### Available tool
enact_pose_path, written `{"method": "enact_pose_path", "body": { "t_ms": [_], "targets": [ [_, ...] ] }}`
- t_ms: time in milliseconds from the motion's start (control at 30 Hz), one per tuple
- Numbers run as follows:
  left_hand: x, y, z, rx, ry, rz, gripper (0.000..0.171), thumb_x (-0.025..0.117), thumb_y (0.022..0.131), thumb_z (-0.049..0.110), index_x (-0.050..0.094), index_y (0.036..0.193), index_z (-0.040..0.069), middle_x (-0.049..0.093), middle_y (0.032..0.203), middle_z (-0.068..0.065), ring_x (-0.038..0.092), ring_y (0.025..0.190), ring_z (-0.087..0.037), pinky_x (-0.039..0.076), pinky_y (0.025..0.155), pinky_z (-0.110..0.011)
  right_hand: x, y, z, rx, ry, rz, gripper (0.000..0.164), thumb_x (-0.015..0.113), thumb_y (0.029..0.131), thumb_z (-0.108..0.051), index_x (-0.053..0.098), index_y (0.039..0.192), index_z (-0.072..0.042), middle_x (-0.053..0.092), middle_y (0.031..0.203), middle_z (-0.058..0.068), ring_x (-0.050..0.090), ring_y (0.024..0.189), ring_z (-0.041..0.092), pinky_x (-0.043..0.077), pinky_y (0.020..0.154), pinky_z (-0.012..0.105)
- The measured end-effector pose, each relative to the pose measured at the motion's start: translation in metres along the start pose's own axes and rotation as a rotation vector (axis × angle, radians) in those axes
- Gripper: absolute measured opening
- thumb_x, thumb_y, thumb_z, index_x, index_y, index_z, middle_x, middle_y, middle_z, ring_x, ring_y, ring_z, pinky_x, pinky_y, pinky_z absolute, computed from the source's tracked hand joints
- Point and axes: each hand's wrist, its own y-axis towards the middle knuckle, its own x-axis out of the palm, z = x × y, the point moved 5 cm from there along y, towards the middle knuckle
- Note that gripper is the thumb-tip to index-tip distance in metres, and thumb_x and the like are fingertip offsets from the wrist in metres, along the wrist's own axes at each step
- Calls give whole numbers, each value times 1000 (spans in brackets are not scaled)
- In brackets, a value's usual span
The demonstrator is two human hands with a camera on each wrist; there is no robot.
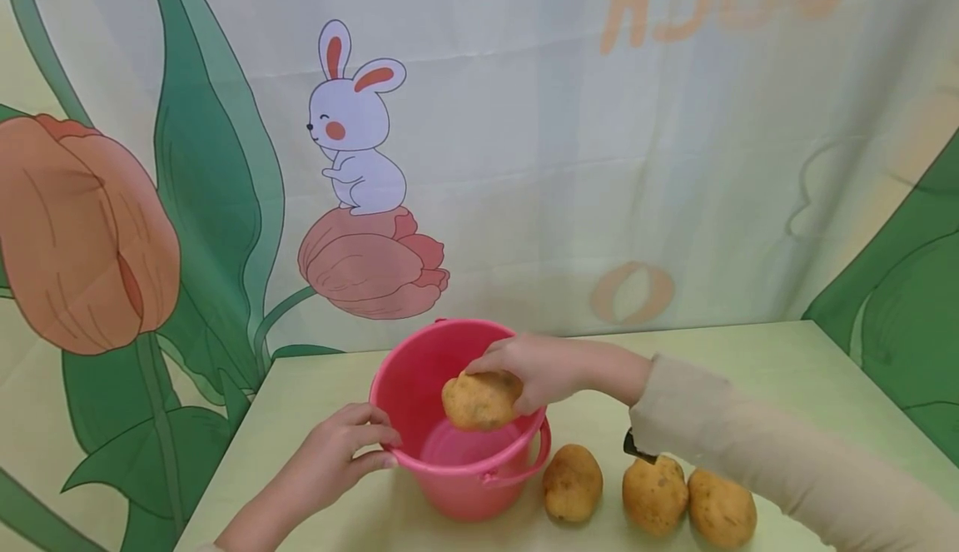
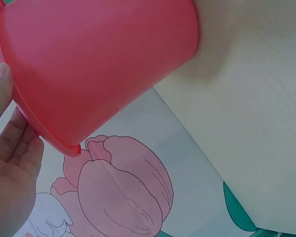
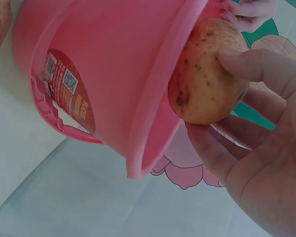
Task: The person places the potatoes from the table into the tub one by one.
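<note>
A pink bucket (image 1: 468, 485) stands on the table, its mouth facing up and its handle hanging at the right side. My left hand (image 1: 348, 448) grips the rim at the left; in the left wrist view the thumb (image 2: 1, 89) lies on one side of the rim and the fingers on the other. Over the bucket's mouth, my right hand (image 1: 543, 369) holds a potato (image 1: 479, 400) between thumb and fingers. The right wrist view shows this potato (image 3: 207, 74) with dark spots, beside the rim. The part of the bucket's floor that I can see is bare pink.
Just right of the bucket lies one potato (image 1: 573, 484). Two more, a potato (image 1: 655, 495) and its neighbour potato (image 1: 722, 508), sit side by side near my right sleeve (image 1: 749, 435). Behind the pale table (image 1: 315, 385) hangs a printed curtain (image 1: 524, 161) with a rabbit and tulips.
</note>
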Motion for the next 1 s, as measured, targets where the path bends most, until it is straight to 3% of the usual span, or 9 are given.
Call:
{"method": "enact_pose_path", "body": {
  "t_ms": [267,500,1000],
  "targets": [
    [-1,0,0,18,15,3,18,74,68,20,69,85,22,55,89,10,50,87,-9,50,66,-16,9,9,0,-27,3,-31,56,68,71,-9,50,125,-15,54,118,-3,47,109,11,45,82,19],
    [-1,0,1,3,5,-9,18,72,69,22,69,87,21,56,90,10,50,88,-10,50,66,-16,16,13,2,-6,61,-79,60,71,69,-10,51,124,-18,53,120,-4,46,111,12,47,76,17],
    [0,0,1,-14,-2,-13,18,72,69,24,69,86,22,56,90,9,50,89,-10,50,66,-15,29,26,7,15,123,-135,58,71,68,-7,54,122,-20,56,114,-7,48,102,7,46,70,14]
  ]
}}
